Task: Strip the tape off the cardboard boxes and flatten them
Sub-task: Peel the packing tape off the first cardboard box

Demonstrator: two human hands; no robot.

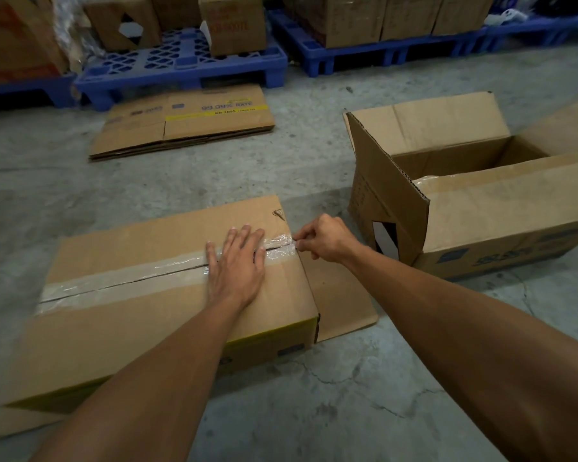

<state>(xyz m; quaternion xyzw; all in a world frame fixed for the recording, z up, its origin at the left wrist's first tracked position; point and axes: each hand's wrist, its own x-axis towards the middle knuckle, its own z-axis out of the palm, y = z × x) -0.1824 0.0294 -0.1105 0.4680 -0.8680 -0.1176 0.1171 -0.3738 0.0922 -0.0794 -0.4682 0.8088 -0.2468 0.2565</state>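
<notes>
On a warehouse floor, our right hand [321, 240] pinches the crinkled end of the clear tape [167, 273] at the right edge of the sealed box [141, 295], fingers curled tight on it, while our left hand [236, 265] lies flat across the seam with fingers straight, pressing the top down. The strip runs almost the whole length of the box's top, along the slit between the two flaps, so by our reading this peel has only just begun and the box (lying low on the concrete floor [331, 395], one end flap already splayed out to the right) remains to be stripped and flattened. Just to the right, well within reach, stands an open box [474, 208] with its flaps up and something pale and plastic inside; it looks like work left to do. Farther off, a flattened stack [184, 125] lies on the floor, apparently finished. Behind it, blue pallets [181, 68] carry more boxes, whether ours to strip we cannot tell. Nothing blocks the pull except our own left hand lying on the tape.
</notes>
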